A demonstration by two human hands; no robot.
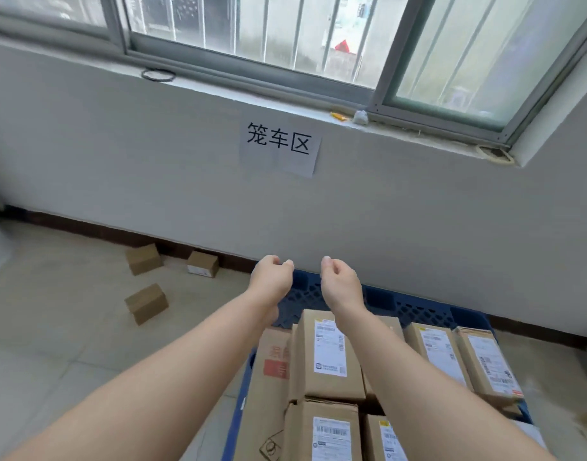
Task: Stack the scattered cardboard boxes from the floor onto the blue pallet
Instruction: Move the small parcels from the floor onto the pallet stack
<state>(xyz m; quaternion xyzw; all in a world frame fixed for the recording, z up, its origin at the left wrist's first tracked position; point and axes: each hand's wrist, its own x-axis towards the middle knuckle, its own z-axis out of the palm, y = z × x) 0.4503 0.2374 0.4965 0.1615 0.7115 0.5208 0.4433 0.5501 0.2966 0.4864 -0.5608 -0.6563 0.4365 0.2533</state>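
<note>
Judging by the stacked boxes (pixel 328 354) on the blue pallet (pixel 418 309) and three loose boxes (pixel 146 302) left on the floor (pixel 69 344), the task seems well underway, with the left hand (pixel 273 277) and right hand (pixel 340 281) loosely curled and empty.

You had three loose boxes (pixel 146 303) on the floor (pixel 69 344) and at least six stacked boxes (pixel 328 351) on one blue pallet (pixel 418 311).

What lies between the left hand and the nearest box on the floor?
In the head view, only bare floor tiles lie between the left hand and that box.
</note>
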